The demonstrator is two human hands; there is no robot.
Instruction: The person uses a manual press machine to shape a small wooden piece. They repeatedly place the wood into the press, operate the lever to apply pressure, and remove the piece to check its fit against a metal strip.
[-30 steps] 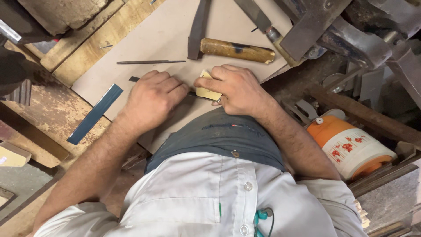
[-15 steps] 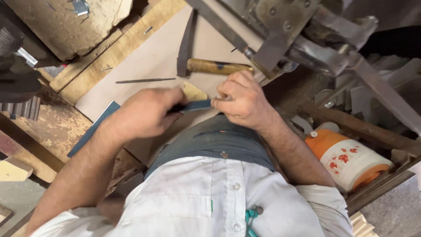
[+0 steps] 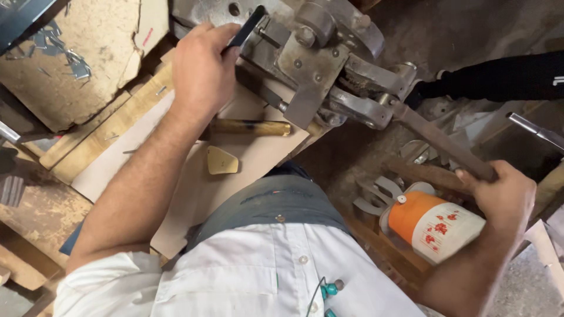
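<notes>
Orange-and-white flowered jug beside right hand

Orange flowered jug, wooden-handled tool

A dark, flat metal strip stands tilted at the far side, one end pinched in the left hand, the other poking into the grey metal machine. From that machine a long rusty lever slopes down to the near right, its end wrapped in the right hand.
</notes>
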